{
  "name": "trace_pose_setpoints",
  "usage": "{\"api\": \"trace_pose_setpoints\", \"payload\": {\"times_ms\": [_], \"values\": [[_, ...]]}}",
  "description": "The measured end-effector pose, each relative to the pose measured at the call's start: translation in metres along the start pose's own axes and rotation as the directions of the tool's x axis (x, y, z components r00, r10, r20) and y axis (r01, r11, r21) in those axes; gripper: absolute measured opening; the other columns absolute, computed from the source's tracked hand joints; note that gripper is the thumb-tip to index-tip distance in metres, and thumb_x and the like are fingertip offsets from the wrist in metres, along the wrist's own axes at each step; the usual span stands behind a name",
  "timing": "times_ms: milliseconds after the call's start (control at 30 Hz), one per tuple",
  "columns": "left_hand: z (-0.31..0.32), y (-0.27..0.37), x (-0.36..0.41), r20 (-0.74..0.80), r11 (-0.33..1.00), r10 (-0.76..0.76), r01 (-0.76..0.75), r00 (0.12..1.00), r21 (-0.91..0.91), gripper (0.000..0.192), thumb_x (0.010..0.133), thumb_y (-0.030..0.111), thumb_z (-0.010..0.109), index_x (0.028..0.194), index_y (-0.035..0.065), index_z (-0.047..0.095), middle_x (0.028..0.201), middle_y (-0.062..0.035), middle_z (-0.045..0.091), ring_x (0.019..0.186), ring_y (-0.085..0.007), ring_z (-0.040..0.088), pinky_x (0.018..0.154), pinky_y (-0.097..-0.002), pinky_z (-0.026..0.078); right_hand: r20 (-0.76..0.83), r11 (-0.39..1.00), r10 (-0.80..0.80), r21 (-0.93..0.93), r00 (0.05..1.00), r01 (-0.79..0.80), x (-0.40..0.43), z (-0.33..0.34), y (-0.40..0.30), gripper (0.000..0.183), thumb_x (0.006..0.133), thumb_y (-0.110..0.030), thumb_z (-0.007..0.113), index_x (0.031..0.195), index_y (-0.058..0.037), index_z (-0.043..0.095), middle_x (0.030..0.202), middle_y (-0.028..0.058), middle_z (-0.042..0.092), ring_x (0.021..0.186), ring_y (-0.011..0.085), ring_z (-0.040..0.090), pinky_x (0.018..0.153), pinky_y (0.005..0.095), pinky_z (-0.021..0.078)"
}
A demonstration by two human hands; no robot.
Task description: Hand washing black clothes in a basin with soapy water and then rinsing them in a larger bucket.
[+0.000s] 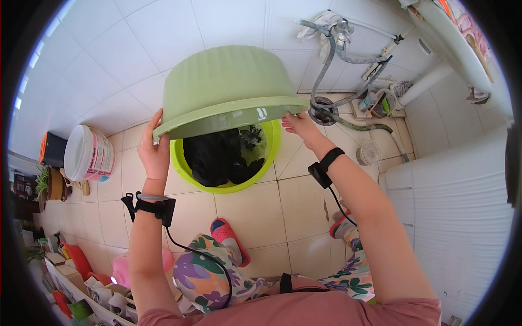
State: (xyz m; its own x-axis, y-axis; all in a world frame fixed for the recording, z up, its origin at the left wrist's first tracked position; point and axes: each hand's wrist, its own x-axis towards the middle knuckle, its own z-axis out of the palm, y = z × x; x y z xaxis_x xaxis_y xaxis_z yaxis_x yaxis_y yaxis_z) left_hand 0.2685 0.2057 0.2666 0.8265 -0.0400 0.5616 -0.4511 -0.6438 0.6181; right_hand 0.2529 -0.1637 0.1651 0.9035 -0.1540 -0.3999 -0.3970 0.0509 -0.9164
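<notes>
A large pale green plastic basin (228, 77) is tipped on its side, its opening facing down towards me. My left hand (155, 148) grips its rim at the left, the thumb on the near side. At the right end of the rim, my right hand (301, 126) holds it with the fingers underneath. Below, a bright lime-green basin (234, 188) stands on the floor. Inside lies soaked black clothing (216, 159) in foamy water (257, 148). The raised basin hides the far part of the lower one.
A white bucket (87, 155) with a printed label stands at the left wall. Grey hoses (326, 69) hang from the tap and run to a floor drain (324, 116). A small round container (369, 153) sits at right, near a white ribbed appliance or cabinet (456, 195).
</notes>
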Motion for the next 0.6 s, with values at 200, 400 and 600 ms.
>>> {"api": "trace_pose_setpoints", "payload": {"times_ms": [200, 400, 600], "values": [[-0.021, 0.047, 0.02, 0.062, 0.995, 0.088, -0.091, 0.994, 0.041, 0.041, 0.082, 0.001, 0.052, 0.12, 0.0151, 0.056, 0.099, -0.0124, 0.064, 0.083, -0.0224, 0.063, 0.074, -0.0306, 0.049, -0.002, 0.996, -0.08, -0.039, 0.997, 0.08, -0.061, -0.016, -0.039, 0.029, 0.093, -0.028, 0.052, 0.107, -0.0029, 0.051, 0.09, 0.0064, 0.057, 0.079, 0.0135, 0.055, 0.072, 0.0279, 0.0477], [-0.026, 0.076, 0.02, 0.071, 0.997, -0.038, 0.032, 0.997, 0.075, 0.036, 0.084, 0.012, 0.053, 0.12, 0.0161, 0.056, 0.087, -0.015, 0.064, 0.073, -0.0242, 0.062, 0.069, -0.0318, 0.048, -0.039, 0.982, -0.185, -0.028, 0.982, 0.184, -0.105, -0.045, -0.048, 0.033, 0.093, -0.027, 0.051, 0.115, -0.0033, 0.05, 0.092, 0.0053, 0.058, 0.084, 0.0135, 0.055, 0.077, 0.0286, 0.0457], [-0.016, 0.035, -0.001, -0.024, 0.944, -0.244, 0.243, 0.97, 0.224, 0.031, 0.083, 0.023, 0.053, 0.111, 0.0131, 0.057, 0.082, -0.0135, 0.063, 0.073, -0.0292, 0.061, 0.067, -0.0405, 0.047, -0.061, 0.975, -0.21, -0.084, 0.976, 0.205, -0.137, -0.059, -0.018, 0.036, 0.09, -0.026, 0.054, 0.118, -0.004, 0.051, 0.095, 0.0035, 0.057, 0.087, 0.0132, 0.054, 0.076, 0.0274, 0.0429]]}}
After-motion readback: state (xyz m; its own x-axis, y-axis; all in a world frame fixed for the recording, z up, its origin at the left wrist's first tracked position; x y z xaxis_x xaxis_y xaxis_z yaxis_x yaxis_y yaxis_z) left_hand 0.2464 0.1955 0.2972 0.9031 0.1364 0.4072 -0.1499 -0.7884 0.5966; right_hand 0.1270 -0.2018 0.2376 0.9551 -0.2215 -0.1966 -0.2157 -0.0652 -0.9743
